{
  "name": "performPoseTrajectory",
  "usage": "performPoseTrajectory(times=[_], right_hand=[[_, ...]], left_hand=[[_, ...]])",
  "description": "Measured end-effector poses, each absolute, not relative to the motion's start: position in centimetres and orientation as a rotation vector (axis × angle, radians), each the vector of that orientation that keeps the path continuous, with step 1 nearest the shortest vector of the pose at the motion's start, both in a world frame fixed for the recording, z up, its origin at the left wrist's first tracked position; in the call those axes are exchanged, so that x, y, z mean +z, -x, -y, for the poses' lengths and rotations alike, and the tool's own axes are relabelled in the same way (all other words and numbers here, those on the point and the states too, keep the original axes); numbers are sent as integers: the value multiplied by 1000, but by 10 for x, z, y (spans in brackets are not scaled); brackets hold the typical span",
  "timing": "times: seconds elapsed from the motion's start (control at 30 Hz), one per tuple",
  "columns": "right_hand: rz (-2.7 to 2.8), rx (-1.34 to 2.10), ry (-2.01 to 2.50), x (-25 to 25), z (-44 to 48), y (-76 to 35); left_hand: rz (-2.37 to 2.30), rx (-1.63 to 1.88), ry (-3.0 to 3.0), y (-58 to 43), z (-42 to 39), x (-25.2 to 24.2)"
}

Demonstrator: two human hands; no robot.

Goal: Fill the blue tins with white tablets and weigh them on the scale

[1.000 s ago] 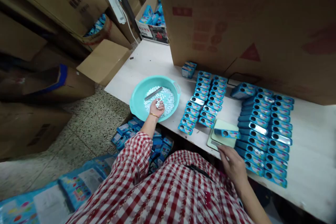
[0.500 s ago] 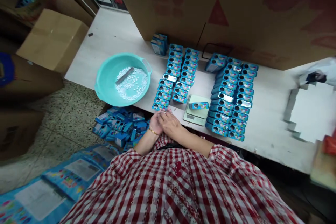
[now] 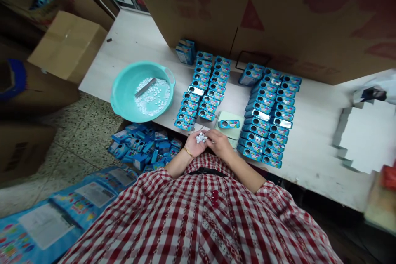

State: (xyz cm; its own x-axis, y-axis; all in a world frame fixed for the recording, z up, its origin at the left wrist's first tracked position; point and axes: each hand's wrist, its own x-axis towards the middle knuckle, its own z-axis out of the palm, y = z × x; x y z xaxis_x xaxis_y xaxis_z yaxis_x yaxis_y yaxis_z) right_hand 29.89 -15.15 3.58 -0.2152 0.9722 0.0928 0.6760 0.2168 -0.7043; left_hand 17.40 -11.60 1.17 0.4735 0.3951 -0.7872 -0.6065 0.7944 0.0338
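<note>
My left hand (image 3: 195, 145) is cupped palm up by the table's front edge, with a small heap of white tablets (image 3: 201, 137) in it. Close against its right side is my right hand (image 3: 217, 142), its fingertips drawn together at the edge of the heap; whether a tablet is between them is hidden. Behind my right hand stands a pale green scale (image 3: 232, 132), partly covered by it. On the scale is a small blue tin (image 3: 229, 124) with a dark round hole in its top.
A turquoise basin (image 3: 120, 105) to the left holds many white tablets and a grey bar (image 3: 145, 87). Rows of blue tins stand left (image 3: 202, 77) and right (image 3: 259, 121) of the scale. A large cardboard box (image 3: 216, 20) stands behind. Blue packs (image 3: 145, 142) fill a container below the table.
My hands were clasped over each other; they have parted and shifted slightly right. My left palm now faces up, showing the tablets, and my right hand has moved to its side.
</note>
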Motion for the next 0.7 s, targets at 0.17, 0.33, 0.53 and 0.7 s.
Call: performPoseTrajectory(times=[0.17,0.33,0.53,0.7], right_hand=[[1769,580,1690,37,143,-342],[1865,440,1841,26,139,-361],[1770,246,1831,37,156,-381],[1565,207,1914,42,173,-402]], left_hand=[[-855,621,205,-184,107,20],[-863,646,197,-169,110,18],[-906,658,236,-143,122,15],[-949,655,252,-130,129,14]])
